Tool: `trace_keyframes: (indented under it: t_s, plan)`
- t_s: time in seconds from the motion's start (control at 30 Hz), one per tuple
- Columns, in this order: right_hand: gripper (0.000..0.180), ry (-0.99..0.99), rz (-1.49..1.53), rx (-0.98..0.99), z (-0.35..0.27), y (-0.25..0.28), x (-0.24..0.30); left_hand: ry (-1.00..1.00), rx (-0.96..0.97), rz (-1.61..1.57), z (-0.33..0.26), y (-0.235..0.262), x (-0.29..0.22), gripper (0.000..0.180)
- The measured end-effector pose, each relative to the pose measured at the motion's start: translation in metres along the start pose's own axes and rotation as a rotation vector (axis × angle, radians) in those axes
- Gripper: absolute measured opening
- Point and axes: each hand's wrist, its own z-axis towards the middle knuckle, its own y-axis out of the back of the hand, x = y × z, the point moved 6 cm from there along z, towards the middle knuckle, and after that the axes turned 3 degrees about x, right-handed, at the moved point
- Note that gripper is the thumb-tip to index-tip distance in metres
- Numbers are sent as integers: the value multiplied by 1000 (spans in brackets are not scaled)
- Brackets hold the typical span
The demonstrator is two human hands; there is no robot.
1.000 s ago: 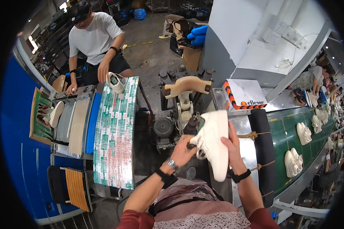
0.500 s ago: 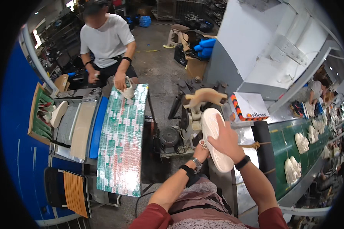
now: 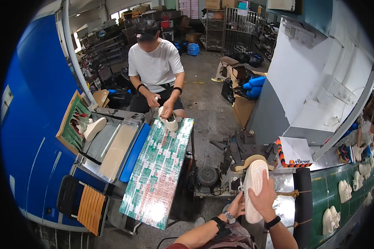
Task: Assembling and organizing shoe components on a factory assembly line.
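- Fingers of the right hand (image 3: 263, 197) clasp the shoe (image 3: 253, 176) across its sole.
- Left hand (image 3: 236, 206) meets its left side; pinch hidden.
- Long axis points forward.

A table (image 3: 147, 186) with a green, white and red patterned top, under a shiny wrap, carries one pale shoe (image 3: 171, 125) at its far end. The green belt (image 3: 316, 199) bears pale shoes (image 3: 330, 220) in a row, the nearest two side by side. A box (image 3: 296, 150) sits beside the belt. On the concrete floor (image 3: 203, 97) stand a stool (image 3: 223, 72), a cardboard box (image 3: 243, 108) and a machine (image 3: 207, 176); a blue bag (image 3: 193, 50) lies farther back.
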Motion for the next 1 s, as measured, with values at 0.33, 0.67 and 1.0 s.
trace_keyframes:
  t_s: [0.33,0.67,1.0]
  plan:
    - [93,40,32,-157,-17,4,18,-75,368,-263,-1,-45,1,68]
    - [87,-40,202,-240,-83,13,-1,138,311,-85,-31,-19,37,60]
    - [51,-693,2310,404,-30,-77,1,49,256,1459,-174,98,-89,53]
